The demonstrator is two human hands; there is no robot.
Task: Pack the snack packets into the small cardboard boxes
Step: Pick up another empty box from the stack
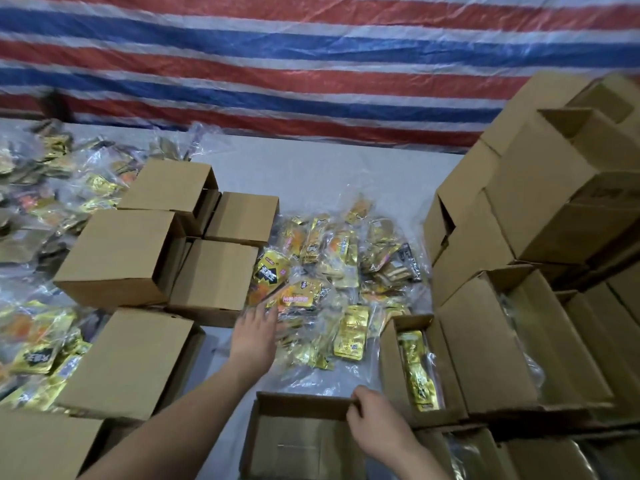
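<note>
Picking is under way: the left hand (258, 329), fingers straight, reaches the near edge of the snack packet pile (332, 271) on the bench (311, 174), gripping nothing, as far as the blur shows. The right hand (372, 415) pinches the empty box's (301, 441) rim. Next comes closing a grip on some packets and carrying them into that box.

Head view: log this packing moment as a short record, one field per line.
left hand: left hand reaches flat into the packet pile, fingers straight
right hand: right hand grips the far flap of the open box
open box: open box nearest the person, no packets visible inside
packet pile: packet pile of gold snack packets in clear wrap, mid-table
partly filled box: partly filled box right of the pile, gold packets inside
closed boxes: closed boxes left of the pile
</note>
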